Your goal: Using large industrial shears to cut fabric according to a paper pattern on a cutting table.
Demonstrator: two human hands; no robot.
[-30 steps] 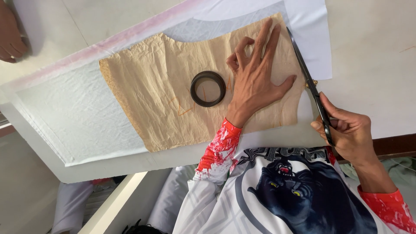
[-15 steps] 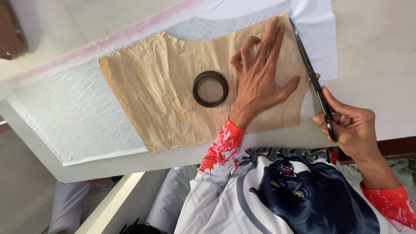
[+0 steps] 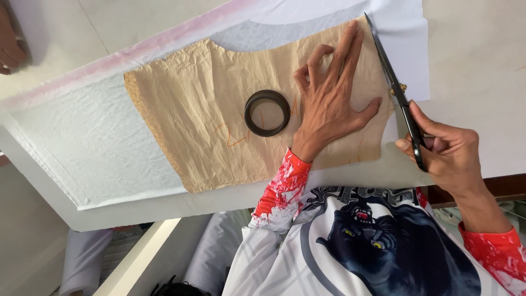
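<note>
Two hands work: the left hand lies open, flat on the pattern beside a ring; the right hand grips scissors along the cloth.

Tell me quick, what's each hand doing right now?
Left hand: open, fingers spread, pressing flat on the brown paper pattern.
Right hand: closed around the black scissors.

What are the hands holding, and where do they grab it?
The right hand holds black scissors by their handles. The left hand holds nothing; it presses flat on the brown paper.
</note>
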